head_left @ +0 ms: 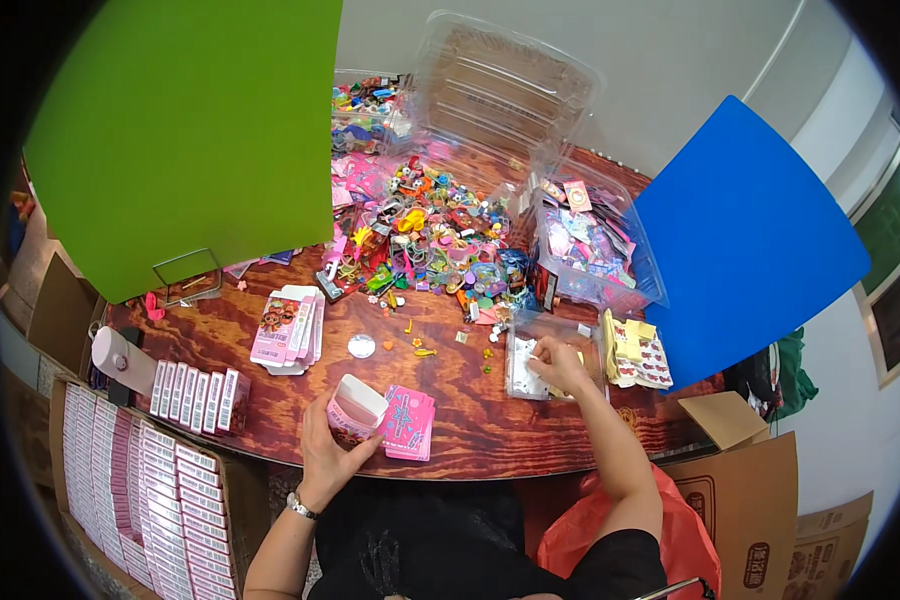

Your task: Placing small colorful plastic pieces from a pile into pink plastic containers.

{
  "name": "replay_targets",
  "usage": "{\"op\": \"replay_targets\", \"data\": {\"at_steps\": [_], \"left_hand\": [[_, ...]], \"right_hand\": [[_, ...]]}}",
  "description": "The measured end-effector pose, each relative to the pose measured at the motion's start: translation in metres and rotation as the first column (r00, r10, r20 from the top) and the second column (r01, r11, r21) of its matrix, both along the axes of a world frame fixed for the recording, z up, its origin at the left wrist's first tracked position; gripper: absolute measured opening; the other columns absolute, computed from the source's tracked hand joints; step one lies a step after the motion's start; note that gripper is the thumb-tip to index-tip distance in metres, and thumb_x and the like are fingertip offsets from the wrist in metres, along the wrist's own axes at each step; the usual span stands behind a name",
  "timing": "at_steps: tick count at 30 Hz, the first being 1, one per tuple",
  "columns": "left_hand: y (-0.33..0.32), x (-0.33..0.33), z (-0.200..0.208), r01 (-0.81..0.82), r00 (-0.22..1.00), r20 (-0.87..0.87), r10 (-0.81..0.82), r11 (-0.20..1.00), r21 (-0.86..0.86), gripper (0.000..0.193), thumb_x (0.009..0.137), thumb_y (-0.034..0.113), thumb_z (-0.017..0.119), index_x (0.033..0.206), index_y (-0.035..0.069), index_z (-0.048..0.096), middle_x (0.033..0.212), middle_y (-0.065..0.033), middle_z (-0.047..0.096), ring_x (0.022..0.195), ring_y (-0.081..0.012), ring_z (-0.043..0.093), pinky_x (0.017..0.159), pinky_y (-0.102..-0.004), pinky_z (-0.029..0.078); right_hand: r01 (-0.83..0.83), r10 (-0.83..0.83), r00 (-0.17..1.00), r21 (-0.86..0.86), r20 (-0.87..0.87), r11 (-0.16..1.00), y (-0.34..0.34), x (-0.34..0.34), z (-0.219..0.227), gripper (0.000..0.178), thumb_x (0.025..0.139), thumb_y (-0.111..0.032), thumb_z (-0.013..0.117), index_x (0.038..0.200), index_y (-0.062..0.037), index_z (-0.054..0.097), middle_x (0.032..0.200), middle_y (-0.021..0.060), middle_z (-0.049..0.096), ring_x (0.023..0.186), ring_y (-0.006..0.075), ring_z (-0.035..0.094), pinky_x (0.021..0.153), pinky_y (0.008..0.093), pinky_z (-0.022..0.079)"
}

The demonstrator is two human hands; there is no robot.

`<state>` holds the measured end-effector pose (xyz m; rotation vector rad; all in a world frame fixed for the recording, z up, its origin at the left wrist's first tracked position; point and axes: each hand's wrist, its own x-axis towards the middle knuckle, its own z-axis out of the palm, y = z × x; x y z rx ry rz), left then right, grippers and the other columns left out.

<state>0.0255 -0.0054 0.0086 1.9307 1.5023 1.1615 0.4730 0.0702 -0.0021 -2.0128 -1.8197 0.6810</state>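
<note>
The fingers [342, 432] of the left hand [328, 445] are curling tight around a small pink cardboard box [354, 409] with its top flap standing open. The hand is holding the box up just in front of the near edge of the round brown wooden desk [470, 425]. The fingers [542, 362] of the right hand [560, 365] are bending down into a small clear plastic tray [526, 355], off to the right of the box. I cannot tell if they are pinching anything yet. It looks like the filling step: picking a little thing to go in the open box. Next, the right hand will likely need to pinch one small piece and carry it left to the box. A stack of flat pink cards [408, 421] is lying just right of the box. A big pile of bright little toys [425, 235] is sitting far behind it.
</note>
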Motion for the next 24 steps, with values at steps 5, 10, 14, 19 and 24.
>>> {"op": "replay_targets", "data": {"at_steps": [5,10,14,19,24], "left_hand": [[0.004,0.001,-0.001,0.012,1.000,0.005,-0.012,1.000,0.001,0.088,0.065,0.024,0.093,0.136,-0.001,0.046,0.122,-0.0212,0.057,0.113,-0.0368,0.059,0.096,-0.0448,0.049],[0.009,0.008,0.004,0.016,0.999,-0.031,-0.014,0.999,0.050,0.084,0.065,0.025,0.093,0.133,0.000,0.051,0.121,-0.0190,0.059,0.114,-0.0357,0.059,0.096,-0.0440,0.048],[0.017,0.026,0.001,0.057,0.998,-0.043,-0.052,0.992,0.115,0.080,0.067,0.029,0.091,0.130,-0.001,0.052,0.119,-0.0215,0.059,0.111,-0.0397,0.056,0.095,-0.0480,0.047],[0.020,0.036,-0.001,0.061,0.994,-0.105,-0.044,0.985,0.162,0.081,0.068,0.030,0.090,0.131,-0.001,0.050,0.118,-0.0203,0.059,0.109,-0.0399,0.057,0.092,-0.0478,0.048],[0.018,0.035,-0.003,0.038,0.995,-0.096,-0.023,0.987,0.157,0.086,0.066,0.030,0.092,0.134,0.000,0.048,0.119,-0.0197,0.059,0.109,-0.0390,0.057,0.091,-0.0465,0.050]], "right_hand": [[0.059,-0.060,0.998,0.104,0.009,0.993,0.000,0.006,0.022,0.027,0.087,-0.023,0.079,0.104,-0.0048,0.068,0.080,0.0048,0.071,0.072,0.0129,0.065,0.063,0.0303,0.052],[0.056,-0.048,0.949,0.017,-0.311,0.998,0.007,-0.024,0.055,0.023,0.091,-0.016,0.076,0.109,-0.0036,0.067,0.087,0.0017,0.070,0.076,0.0071,0.063,0.066,0.0249,0.050],[-0.127,0.137,0.753,0.063,-0.643,0.990,0.001,-0.101,0.093,0.021,0.093,-0.011,0.074,0.110,-0.0013,0.066,0.092,0.0013,0.070,0.075,0.0064,0.062,0.067,0.0225,0.049],[-0.367,0.378,0.837,0.106,-0.396,0.924,-0.018,-0.193,0.125,0.022,0.093,-0.012,0.073,0.112,-0.0040,0.066,0.088,0.0057,0.072,0.077,0.0132,0.069,0.070,0.0299,0.055],[-0.615,0.683,0.731,0.435,0.001,0.658,-0.020,-0.227,0.097,0.030,0.088,-0.012,0.074,0.116,-0.0068,0.067,0.104,0.0136,0.070,0.084,0.0286,0.072,0.075,0.0401,0.058]]}}
